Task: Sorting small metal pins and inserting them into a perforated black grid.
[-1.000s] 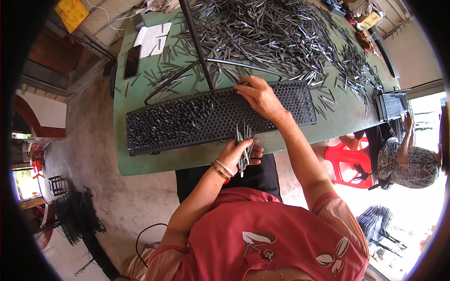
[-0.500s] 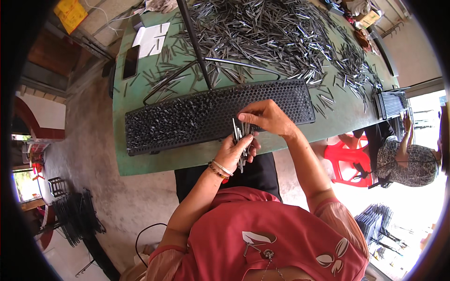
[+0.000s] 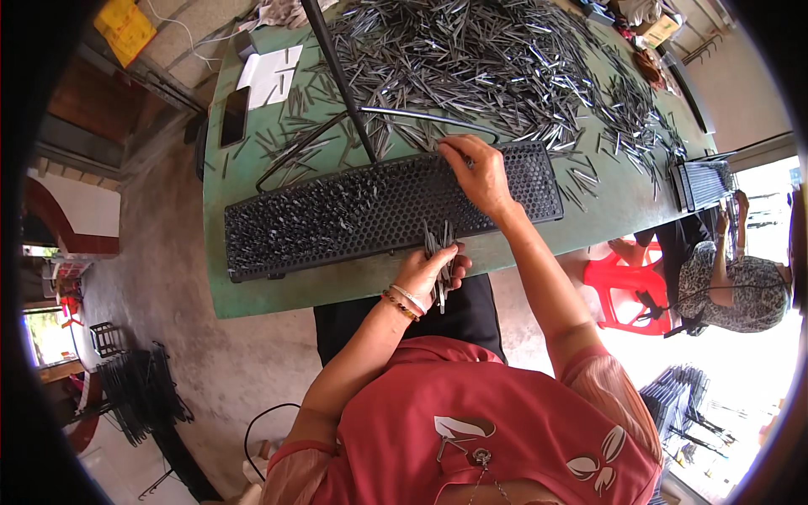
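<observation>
My left hand (image 3: 433, 271) is closed around a bundle of thin grey-black strips (image 3: 438, 242), held just off the table's near edge. Their ends stick out above and below the fist. My right hand (image 3: 478, 172) is pinched over the far part of a long black perforated panel (image 3: 513, 181), right of its middle. Whatever lies between those fingertips is too small to make out. Many short dark pieces (image 3: 295, 215) stand in the panel's left half, while the right half shows bare holes. A black bar stand (image 3: 341, 76) rises behind the panel.
A large heap of loose strips (image 3: 471, 67) covers the back of the green table (image 3: 252, 299). A phone (image 3: 235, 115) and white paper (image 3: 268, 76) lie at the left. To the right, a person (image 3: 732, 286) works near a red plastic stool (image 3: 619, 290) and another black panel (image 3: 703, 185).
My right hand has moved away from the bundle, up and across to the panel's far side. My left hand stays closed on the strips, slightly lower.
</observation>
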Tool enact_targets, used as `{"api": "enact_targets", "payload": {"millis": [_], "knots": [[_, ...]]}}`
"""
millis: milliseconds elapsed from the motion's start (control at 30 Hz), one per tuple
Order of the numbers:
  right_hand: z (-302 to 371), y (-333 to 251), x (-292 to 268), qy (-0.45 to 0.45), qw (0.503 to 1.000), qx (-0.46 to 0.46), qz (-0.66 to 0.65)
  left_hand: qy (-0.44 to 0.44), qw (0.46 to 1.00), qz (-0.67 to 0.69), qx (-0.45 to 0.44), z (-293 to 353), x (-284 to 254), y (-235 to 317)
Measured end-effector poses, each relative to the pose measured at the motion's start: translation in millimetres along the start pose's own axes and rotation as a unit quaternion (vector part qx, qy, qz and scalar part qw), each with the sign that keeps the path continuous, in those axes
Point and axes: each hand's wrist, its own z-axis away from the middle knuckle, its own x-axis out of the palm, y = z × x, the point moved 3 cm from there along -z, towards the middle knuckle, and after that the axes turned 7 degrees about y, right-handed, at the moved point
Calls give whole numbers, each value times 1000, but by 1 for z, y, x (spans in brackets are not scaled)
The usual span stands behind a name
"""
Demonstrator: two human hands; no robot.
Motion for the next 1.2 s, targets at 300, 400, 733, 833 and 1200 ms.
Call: {"api": "enact_targets", "payload": {"millis": [300, 400, 733, 833, 1200], "knots": [[7, -7, 9, -69, 963, -178, 190, -16, 997, 71, -27, 3, 4, 1], [3, -14, -1, -3, 976, -185, 113, -14, 998, 65, -18, 4, 3, 2], [50, -28, -37, -263, 945, 187, -59, -52, 997, -14, 63, 13, 7, 9], [52, -24, -37, -250, 931, 235, -127, -49, 995, -30, 83, 14, 16, 16], [29, 7, -34, -166, 912, 336, -169, -24, 994, -30, 97, 5, 6, 19]]}}
